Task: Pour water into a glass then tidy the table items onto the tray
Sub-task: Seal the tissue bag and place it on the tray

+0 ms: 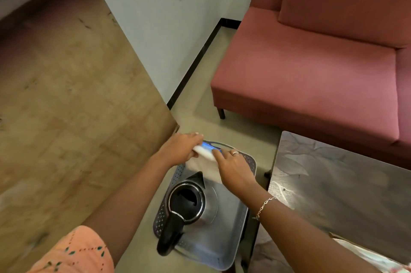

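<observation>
A grey tray [224, 228] with perforated sides sits low between two tables. A steel kettle [191, 203] with a black lid and handle stands upright in it. At the tray's far end, both hands grip a white object with a blue part [205, 150], and white cloth or paper [204, 168] hangs below it. My left hand [180, 147] holds its left side, and my right hand [231, 166] holds its right side. What the white object is cannot be told. No glass is visible.
A brown wooden tabletop [66, 95] fills the left. A dark patterned table [344, 183] is at the right. A pink sofa [322, 61] stands beyond, with floor and a white wall between.
</observation>
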`<state>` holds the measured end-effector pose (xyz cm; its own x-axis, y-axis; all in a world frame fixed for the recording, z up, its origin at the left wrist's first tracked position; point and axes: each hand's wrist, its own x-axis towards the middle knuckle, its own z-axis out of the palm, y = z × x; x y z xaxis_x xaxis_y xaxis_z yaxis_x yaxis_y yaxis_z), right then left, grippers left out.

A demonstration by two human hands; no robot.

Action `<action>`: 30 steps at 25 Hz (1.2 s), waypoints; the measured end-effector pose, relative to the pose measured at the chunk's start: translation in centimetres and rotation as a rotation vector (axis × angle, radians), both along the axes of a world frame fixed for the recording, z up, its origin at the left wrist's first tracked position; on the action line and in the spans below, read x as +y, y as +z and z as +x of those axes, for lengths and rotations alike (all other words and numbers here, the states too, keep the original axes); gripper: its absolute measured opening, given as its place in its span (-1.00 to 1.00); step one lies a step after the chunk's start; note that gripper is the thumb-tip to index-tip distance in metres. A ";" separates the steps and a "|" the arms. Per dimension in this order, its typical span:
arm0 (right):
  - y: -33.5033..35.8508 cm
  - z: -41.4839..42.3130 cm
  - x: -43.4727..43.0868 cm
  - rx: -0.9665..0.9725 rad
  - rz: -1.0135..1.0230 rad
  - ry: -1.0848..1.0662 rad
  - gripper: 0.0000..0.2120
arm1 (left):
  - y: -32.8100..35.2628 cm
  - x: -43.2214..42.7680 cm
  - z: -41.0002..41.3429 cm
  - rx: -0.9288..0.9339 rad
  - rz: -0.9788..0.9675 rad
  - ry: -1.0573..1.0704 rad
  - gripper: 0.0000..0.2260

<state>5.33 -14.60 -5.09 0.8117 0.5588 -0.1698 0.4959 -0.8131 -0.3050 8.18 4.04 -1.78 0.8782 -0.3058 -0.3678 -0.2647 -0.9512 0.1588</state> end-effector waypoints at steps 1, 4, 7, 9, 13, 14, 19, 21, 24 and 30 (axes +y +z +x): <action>-1.0 0.1 0.4 0.065 -0.013 0.021 -0.51 | -0.9 0.3 -0.1 0.055 0.021 0.024 -0.67; -3.2 0.5 1.2 0.232 -0.027 0.079 -0.58 | -3.2 0.8 -0.6 0.263 0.046 0.077 -0.52; -4.6 0.6 1.7 0.361 0.005 0.064 -0.64 | -4.7 1.0 -0.9 0.393 0.085 -0.007 -0.54; -5.1 0.8 2.0 0.474 0.056 0.038 -0.63 | -5.3 1.1 -0.8 0.423 0.050 -0.005 -0.62; -5.5 1.4 1.7 0.624 0.179 -0.045 -0.62 | -6.2 1.2 -0.1 0.483 0.011 0.038 -0.63; -5.6 1.5 1.5 0.658 0.211 -0.083 -0.63 | -6.4 1.2 0.1 0.500 0.025 0.039 -0.63; -6.6 1.3 1.2 0.877 0.303 -0.245 -0.58 | -7.5 0.7 0.3 0.561 0.058 0.076 -0.62; -7.1 1.3 1.1 0.962 0.312 -0.277 -0.52 | -7.9 0.5 0.4 0.613 0.042 0.118 -0.57; -8.0 1.0 0.9 1.036 0.320 -0.293 -0.47 | -8.6 0.5 0.5 0.687 0.016 0.186 -0.50; -9.6 0.3 0.6 1.120 0.365 -0.372 -0.46 | -10.6 0.5 -0.6 0.646 0.087 0.132 -0.57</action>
<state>5.62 -13.99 -14.66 0.4387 0.4859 -0.7559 -0.4279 -0.6267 -0.6512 7.63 4.54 -12.42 0.5008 -0.1560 -0.8514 -0.0219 -0.9856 0.1677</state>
